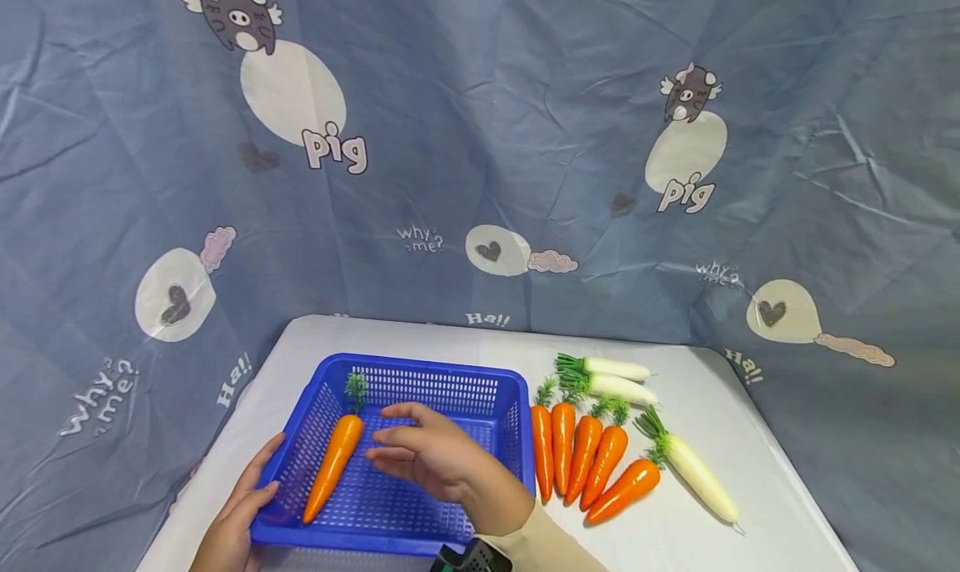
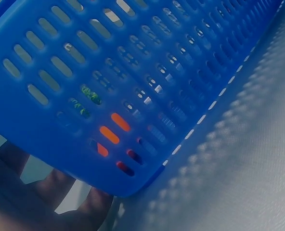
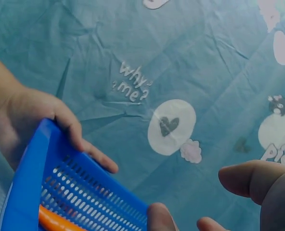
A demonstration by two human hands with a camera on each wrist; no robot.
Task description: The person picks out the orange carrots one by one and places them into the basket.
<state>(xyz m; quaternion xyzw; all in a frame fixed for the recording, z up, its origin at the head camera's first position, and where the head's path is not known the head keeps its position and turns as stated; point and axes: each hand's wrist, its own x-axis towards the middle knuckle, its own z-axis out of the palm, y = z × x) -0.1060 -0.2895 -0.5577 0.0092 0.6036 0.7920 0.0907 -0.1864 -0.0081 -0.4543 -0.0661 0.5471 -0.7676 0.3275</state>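
Note:
A blue plastic basket [image 1: 420, 543] with slotted walls stands on the white table. My left hand [image 1: 238, 518] holds it at the near left corner; in the left wrist view part of the fingers [image 2: 60, 187] is hidden by the basket wall. One orange carrot [image 1: 333, 468] with a green top lies inside along the left wall, also showing through the slots in the left wrist view. Over the basket's middle hovers my right hand [image 1: 435, 455], holding nothing, fingers apart and slightly bent towards the carrot. The right wrist view has its fingertips near the basket's rim.
Right of the basket lie several carrots [image 1: 588, 451], fanned out side by side. Two white radishes [image 1: 618, 378] with green leaves lie behind them, and a third white radish [image 1: 701, 479] is at the right. A blue printed cloth [image 1: 525, 163] hangs around the table [image 1: 772, 489].

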